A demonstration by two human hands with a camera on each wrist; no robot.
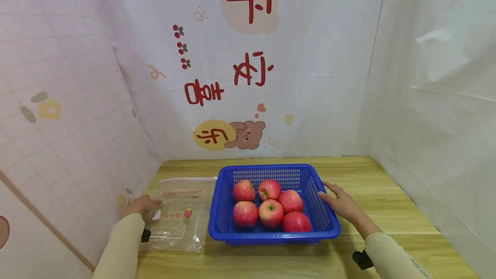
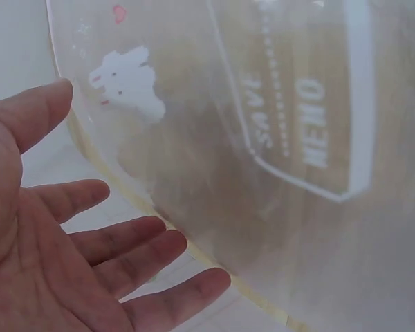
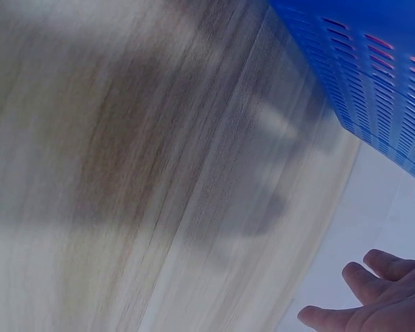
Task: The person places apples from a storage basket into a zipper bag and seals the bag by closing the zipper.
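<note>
A blue plastic basket (image 1: 276,236) holding several red apples (image 1: 271,213) stands on the table. My right hand (image 1: 342,201) is at the basket's right side, thumb tip right at the rim. In the right wrist view its fingers (image 3: 363,283) are spread and loosely straight beside the perforated basket wall (image 3: 380,90). To the left of the basket lies a clear zip bag (image 1: 176,216), flat, with printed rabbit and strawberry pictures. My left hand (image 1: 142,206) is over the bag's left edge. The left wrist view shows its fingers (image 2: 152,259) extended and apart, holding nothing.
The wood-grain table (image 1: 360,175) ends at a white printed cloth backdrop (image 1: 317,76) behind it. Cloth walls (image 1: 58,76) also stand on the left and right sides. The zip bag's top edge reaches close to the basket's left rim.
</note>
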